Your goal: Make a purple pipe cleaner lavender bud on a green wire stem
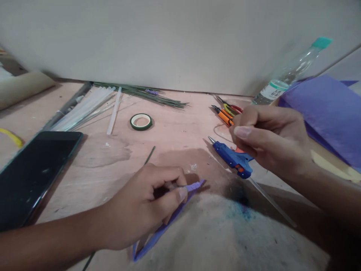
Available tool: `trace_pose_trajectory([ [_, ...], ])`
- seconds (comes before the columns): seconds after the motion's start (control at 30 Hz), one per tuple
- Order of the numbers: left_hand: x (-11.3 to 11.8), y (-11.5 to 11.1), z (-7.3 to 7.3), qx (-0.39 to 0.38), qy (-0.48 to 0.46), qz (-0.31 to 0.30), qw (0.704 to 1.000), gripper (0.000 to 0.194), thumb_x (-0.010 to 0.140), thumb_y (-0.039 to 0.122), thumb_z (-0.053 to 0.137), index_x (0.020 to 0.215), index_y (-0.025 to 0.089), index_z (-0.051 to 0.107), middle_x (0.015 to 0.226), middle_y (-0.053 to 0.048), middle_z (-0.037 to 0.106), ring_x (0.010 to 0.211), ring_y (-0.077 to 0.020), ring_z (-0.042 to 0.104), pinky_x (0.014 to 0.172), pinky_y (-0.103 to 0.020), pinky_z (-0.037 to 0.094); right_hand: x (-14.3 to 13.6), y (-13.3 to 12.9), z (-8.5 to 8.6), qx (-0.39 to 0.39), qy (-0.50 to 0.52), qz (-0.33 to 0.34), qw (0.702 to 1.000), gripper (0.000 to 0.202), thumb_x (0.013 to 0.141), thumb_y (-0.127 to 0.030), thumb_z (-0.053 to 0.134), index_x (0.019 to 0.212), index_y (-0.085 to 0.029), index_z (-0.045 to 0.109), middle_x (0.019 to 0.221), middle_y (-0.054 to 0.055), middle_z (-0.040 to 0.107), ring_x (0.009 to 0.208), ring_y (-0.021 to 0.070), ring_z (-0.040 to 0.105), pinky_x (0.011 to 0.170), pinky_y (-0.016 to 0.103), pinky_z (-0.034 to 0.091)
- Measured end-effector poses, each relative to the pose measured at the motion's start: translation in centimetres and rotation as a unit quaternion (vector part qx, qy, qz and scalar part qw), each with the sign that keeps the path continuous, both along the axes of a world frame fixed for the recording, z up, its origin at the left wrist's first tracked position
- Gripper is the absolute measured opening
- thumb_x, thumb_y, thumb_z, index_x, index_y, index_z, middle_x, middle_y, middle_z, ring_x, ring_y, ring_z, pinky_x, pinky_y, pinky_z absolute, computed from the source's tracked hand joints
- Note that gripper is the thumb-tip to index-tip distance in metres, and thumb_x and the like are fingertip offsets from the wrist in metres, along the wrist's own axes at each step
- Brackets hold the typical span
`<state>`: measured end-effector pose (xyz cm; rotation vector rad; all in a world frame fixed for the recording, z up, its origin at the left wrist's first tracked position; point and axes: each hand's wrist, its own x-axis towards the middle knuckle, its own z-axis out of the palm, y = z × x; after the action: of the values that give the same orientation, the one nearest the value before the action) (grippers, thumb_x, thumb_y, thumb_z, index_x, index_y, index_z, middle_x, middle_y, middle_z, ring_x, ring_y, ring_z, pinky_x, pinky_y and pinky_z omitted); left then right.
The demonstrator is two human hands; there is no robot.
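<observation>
Our left hand (pixel 153 205) pinches the purple-wrapped tip (pixel 194 186); our right hand (pixel 267 141) is raised, well apart.

The tip juts rightward and slightly away from our left thumb and forefinger, closed on it — so the left is nearer — with a purple strip (pixel 155 239) trailing below them. Our right thumb and forefinger press together near the glue gun (pixel 232 159); whether anything thin sits between them, we cannot tell.
</observation>
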<state>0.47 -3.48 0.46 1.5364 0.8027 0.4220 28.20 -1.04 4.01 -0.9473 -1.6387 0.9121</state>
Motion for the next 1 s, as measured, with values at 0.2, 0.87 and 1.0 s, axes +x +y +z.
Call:
trace_pose_trajectory([
  [0.2, -0.2, 0.1, 0.0, 0.013, -0.018, -0.011, 1.0, 0.045, 0.11, 0.044, 0.055, 0.072, 0.021, 0.054, 0.062, 0.005, 0.05, 0.061, -0.0116, 0.047, 0.056, -0.022, 0.039, 0.1, 0.1, 0.9, 0.042, -0.01, -0.094, 0.995, 0.026, 0.09, -0.02, 0.089, 0.073, -0.022, 0.069, 0.055, -0.007, 0.056, 0.048, 0.0093, 0.043, 0.045, 0.029, 0.027],
  [0.87, 0.4, 0.1, 0.9, -0.042, -0.033, 0.054, 0.997, 0.029, 0.108, 0.039, 0.056, 0.085, 0.021, 0.059, 0.057, 0.008, 0.05, 0.05, -0.0082, 0.041, 0.047, -0.017, 0.029, 7.1, -3.4, -2.1, 0.096, -0.518, -0.012, 0.85, 0.034, 0.09, -0.018, 0.071, 0.123, -0.025, 0.067, 0.114, 0.01, 0.072, 0.102, 0.0325, 0.07, 0.088, 0.048, 0.053],
  [1.0, 0.4, 0.0, 0.8, -0.027, -0.032, 0.07, 0.997, 0.026, 0.106, 0.035, 0.057, 0.084, 0.02, 0.059, 0.057, 0.009, 0.05, 0.049, -0.007, 0.04, 0.046, -0.015, 0.03, 3.6, -5.8, -3.1, 0.063, -0.315, -0.064, 0.945, 0.014, 0.1, -0.023, 0.064, 0.113, -0.027, 0.059, 0.098, 0.004, 0.066, 0.083, 0.024, 0.065, 0.07, 0.037, 0.049],
])
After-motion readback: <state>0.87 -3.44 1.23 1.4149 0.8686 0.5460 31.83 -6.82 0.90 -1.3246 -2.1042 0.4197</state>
